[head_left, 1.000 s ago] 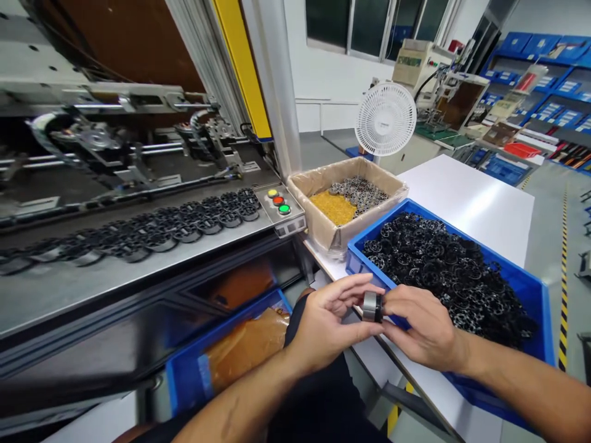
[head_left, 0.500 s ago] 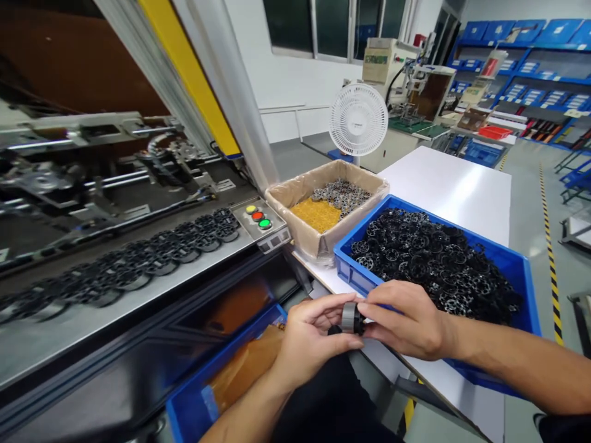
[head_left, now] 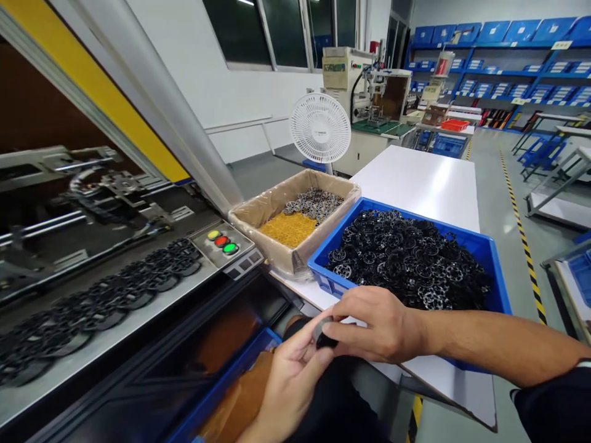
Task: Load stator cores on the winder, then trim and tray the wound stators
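Observation:
Between my two hands is a small round black-and-grey part [head_left: 324, 333], partly covered by fingers. My left hand [head_left: 293, 375] is closed around its near and left side, thumb along the lower edge. From the right, my right hand [head_left: 376, 323] pinches the same part with thumb and fingertips. Just beyond my right hand stands a blue crate [head_left: 501, 271] heaped with black openwork wheel-like parts [head_left: 406, 252]. A row of similar black parts [head_left: 124, 295] lies on the machine's metal ledge to the left.
A lined carton [head_left: 290, 258] with yellow and grey parts sits left of the crate on a white table [head_left: 429, 166]. Coloured buttons [head_left: 221, 242] mark the machine's corner. A fan [head_left: 321, 129] stands behind. Below left is another blue bin [head_left: 221, 384] with brown wrapping.
The view has turned right, so the surroundings sit farther left. Both hands still hold the round part, which is now tilted differently, with the fingers shifted around it.

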Available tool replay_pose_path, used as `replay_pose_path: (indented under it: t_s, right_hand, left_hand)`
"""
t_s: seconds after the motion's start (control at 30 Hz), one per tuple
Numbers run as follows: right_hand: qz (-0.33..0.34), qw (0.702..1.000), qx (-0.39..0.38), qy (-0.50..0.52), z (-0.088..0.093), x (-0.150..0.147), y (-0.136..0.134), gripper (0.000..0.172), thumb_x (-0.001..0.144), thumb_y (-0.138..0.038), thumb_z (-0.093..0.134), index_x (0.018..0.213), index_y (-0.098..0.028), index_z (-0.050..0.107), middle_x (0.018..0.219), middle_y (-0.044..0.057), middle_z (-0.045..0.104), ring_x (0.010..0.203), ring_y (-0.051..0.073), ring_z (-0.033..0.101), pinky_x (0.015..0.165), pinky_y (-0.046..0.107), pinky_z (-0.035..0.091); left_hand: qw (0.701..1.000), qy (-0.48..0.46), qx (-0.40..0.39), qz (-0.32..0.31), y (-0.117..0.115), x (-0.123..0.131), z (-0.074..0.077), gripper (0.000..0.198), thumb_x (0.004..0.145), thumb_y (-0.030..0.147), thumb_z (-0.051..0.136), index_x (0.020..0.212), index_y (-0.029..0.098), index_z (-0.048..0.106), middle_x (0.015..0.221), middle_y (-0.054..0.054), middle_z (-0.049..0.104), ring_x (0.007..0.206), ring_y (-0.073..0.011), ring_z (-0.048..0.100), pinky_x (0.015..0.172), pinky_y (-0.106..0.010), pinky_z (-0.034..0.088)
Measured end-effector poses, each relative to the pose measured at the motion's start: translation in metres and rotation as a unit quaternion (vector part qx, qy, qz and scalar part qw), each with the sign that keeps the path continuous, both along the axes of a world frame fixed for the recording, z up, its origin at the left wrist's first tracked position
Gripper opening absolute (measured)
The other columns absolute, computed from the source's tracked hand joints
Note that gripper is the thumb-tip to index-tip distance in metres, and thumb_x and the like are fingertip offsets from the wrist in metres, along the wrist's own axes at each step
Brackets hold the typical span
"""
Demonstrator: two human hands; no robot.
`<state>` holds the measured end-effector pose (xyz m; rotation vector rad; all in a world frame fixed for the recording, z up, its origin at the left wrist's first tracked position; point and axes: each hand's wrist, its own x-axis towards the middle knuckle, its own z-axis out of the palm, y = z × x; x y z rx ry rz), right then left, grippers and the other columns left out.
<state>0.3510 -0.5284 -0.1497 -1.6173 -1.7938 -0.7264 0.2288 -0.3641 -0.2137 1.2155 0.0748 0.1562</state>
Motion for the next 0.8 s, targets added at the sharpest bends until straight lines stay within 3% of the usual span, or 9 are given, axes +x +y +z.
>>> replay_pose_path:
  t_s: [0.07,0.13,0.2,0.33,0.43,0.5,0.6,0.73,0.8]
  right_hand:
    - [-0.025,0.998,0.003,0.060,0.000,0.018,-0.006,0.028,0.097,-0.039,0.064,0.104,-0.012,0.069,0.091,0.010,0.071,0.083,0.019,0.066,0.074,0.032,0.058]
    - [-0.104,0.987,-0.013,0.123,-0.002,0.044,-0.013,0.029,0.097,-0.037,0.065,0.114,-0.013,0.068,0.101,0.013,0.073,0.096,0.022,0.067,0.086,0.039,0.058]
    - [-0.185,0.967,-0.084,0.155,-0.009,0.071,-0.018,0.028,0.099,-0.028,0.060,0.123,-0.015,0.066,0.108,0.014,0.073,0.102,0.024,0.066,0.093,0.045,0.057]
    - [-0.165,0.953,-0.216,0.133,-0.034,0.097,-0.015,0.034,0.095,-0.011,0.056,0.126,-0.018,0.068,0.122,0.014,0.073,0.111,0.023,0.065,0.095,0.043,0.057]
    - [-0.162,0.950,-0.250,0.094,-0.048,0.092,-0.009,0.034,0.095,-0.009,0.053,0.120,-0.018,0.072,0.116,0.013,0.074,0.107,0.022,0.065,0.093,0.041,0.056]
    - [-0.167,0.952,-0.245,0.071,-0.051,0.088,-0.008,0.031,0.096,-0.011,0.053,0.118,-0.018,0.073,0.107,0.011,0.075,0.100,0.022,0.065,0.090,0.040,0.057]
    - [-0.179,0.963,-0.197,0.049,-0.051,0.089,-0.012,0.023,0.098,-0.021,0.056,0.111,-0.014,0.073,0.099,0.014,0.074,0.092,0.024,0.065,0.084,0.044,0.057]
    - [-0.235,0.966,-0.096,0.039,-0.047,0.104,-0.018,0.022,0.100,-0.030,0.056,0.109,-0.016,0.070,0.092,0.011,0.073,0.084,0.024,0.070,0.081,0.040,0.058]
    - [-0.256,0.964,-0.060,0.040,-0.040,0.105,-0.019,0.025,0.100,-0.035,0.054,0.110,-0.019,0.070,0.094,0.009,0.076,0.083,0.024,0.073,0.080,0.039,0.059]
  left_hand:
    - [0.999,0.003,0.045,0.012,0.002,-0.002,0.006,0.040,0.088,0.038,0.073,0.124,0.022,0.075,0.126,-0.015,0.074,0.108,-0.0266,0.074,0.096,-0.033,0.060]
    - [0.995,-0.002,0.095,0.020,0.010,0.000,0.011,0.036,0.090,0.038,0.071,0.121,0.022,0.076,0.130,-0.015,0.070,0.100,-0.0247,0.075,0.089,-0.032,0.062]
    - [0.990,0.010,0.140,0.021,0.019,0.005,0.012,0.035,0.086,0.039,0.074,0.115,0.019,0.078,0.123,-0.015,0.071,0.093,-0.0235,0.074,0.081,-0.031,0.063]
    - [0.989,0.070,0.133,0.011,0.027,0.014,0.007,0.037,0.078,0.036,0.081,0.107,0.013,0.079,0.093,-0.010,0.076,0.080,-0.0205,0.071,0.072,-0.030,0.062]
    - [0.995,0.072,0.076,0.001,0.022,0.016,0.006,0.040,0.075,0.033,0.083,0.109,0.012,0.076,0.097,-0.010,0.077,0.083,-0.0185,0.071,0.074,-0.027,0.060]
    - [0.995,0.053,0.080,-0.005,0.016,0.014,0.007,0.044,0.069,0.031,0.088,0.107,0.013,0.075,0.098,-0.010,0.076,0.080,-0.0167,0.070,0.072,-0.025,0.057]
    - [0.982,-0.007,0.188,0.020,0.012,0.008,0.009,0.036,0.069,0.033,0.088,0.098,0.014,0.077,0.095,-0.010,0.075,0.076,-0.0165,0.066,0.064,-0.023,0.053]
    - [0.914,-0.147,0.369,0.081,0.018,0.004,0.009,0.033,0.082,0.028,0.076,0.113,0.016,0.078,0.109,-0.016,0.068,0.089,-0.0204,0.066,0.080,-0.031,0.058]
    - [0.885,-0.200,0.412,0.087,0.022,0.003,0.009,0.040,0.085,0.025,0.072,0.123,0.013,0.073,0.111,-0.018,0.067,0.097,-0.0231,0.067,0.089,-0.034,0.058]
